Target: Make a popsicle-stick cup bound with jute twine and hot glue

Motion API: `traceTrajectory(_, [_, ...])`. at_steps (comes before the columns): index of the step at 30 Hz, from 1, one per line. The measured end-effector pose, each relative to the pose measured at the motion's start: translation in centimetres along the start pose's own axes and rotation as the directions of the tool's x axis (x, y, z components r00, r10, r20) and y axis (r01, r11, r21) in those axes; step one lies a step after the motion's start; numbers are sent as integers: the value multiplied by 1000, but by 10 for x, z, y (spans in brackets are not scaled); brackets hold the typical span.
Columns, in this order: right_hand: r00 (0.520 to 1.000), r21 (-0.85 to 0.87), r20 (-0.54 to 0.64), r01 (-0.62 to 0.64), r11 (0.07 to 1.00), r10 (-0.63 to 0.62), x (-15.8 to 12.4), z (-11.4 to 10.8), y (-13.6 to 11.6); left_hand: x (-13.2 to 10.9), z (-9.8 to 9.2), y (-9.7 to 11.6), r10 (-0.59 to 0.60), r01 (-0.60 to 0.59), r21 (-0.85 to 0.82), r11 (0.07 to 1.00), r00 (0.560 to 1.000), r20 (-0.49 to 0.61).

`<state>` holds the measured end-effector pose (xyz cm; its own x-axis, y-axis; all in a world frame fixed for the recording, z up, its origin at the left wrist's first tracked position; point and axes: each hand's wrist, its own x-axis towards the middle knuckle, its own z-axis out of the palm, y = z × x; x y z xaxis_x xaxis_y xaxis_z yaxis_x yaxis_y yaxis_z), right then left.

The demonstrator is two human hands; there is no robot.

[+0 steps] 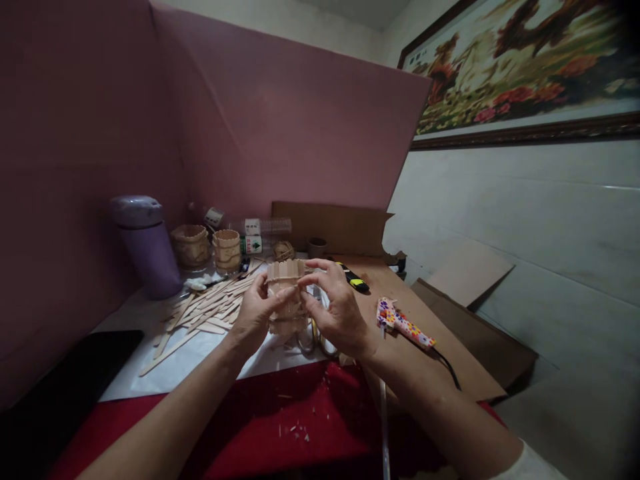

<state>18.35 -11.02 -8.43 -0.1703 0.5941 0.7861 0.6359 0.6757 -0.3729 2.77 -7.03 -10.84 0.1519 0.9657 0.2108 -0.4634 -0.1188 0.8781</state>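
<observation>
A small cup made of craft sticks (pixel 286 270) stands upright between my hands, with cord-like bands round it and a scalloped rim. My left hand (pixel 254 308) is closed round its left side, the thumb across the front. At the right side, my right hand (pixel 341 312) has its thumb and fingertips bent against the cup; whether a small piece is pinched there is hidden. Scissors (pixel 315 339) lie partly covered behind my right hand. Loose craft sticks (pixel 220 303) are heaped to the left on a white sheet (pixel 117 380).
A floral glue gun (pixel 405 325) and a yellow-black utility knife (pixel 356 280) lie on cardboard (pixel 440 340) at right. Behind are two finished-looking stick cups (pixel 227 250), a twine ball (pixel 284 251), a tape roll (pixel 317 248), plastic bottles (pixel 253 245) and a purple tumbler (pixel 150 257).
</observation>
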Motion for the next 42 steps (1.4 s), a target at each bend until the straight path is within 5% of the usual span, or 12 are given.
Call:
traceTrajectory(11, [999,-40,3,32,999,-32,-5,-7,-5,3,-4,-4,15,-15,5,1000,1000,16])
traceTrajectory(15, [998,-143,-63,-3,990,-6,-13,-31,2,2,0,0,-21,21,7,1000,1000,-11])
traceTrajectory(18, [993,-303,37,-93,949,109,-26,-65,28,1,2,3,-40,41,12,999,999,-20])
traceTrajectory(21, [938,-473,69,-270,838,341,-45,-102,63,2,2,3,-36,36,25,999,999,-17])
traceTrajectory(25, [756,-666,148,-401,630,638,-72,-134,96,4,1,-1,-27,28,46,999,999,-27])
traceTrajectory(33, [679,-762,243,-309,569,693,-94,-119,100,1,4,4,-46,50,53,997,996,-74])
traceTrajectory(38, [747,-680,151,-396,617,647,-101,-113,99,0,5,6,-38,43,50,998,995,-88])
traceTrajectory(42, [735,-497,36,-575,650,678,-105,-118,102,2,3,3,-32,35,53,998,997,-65])
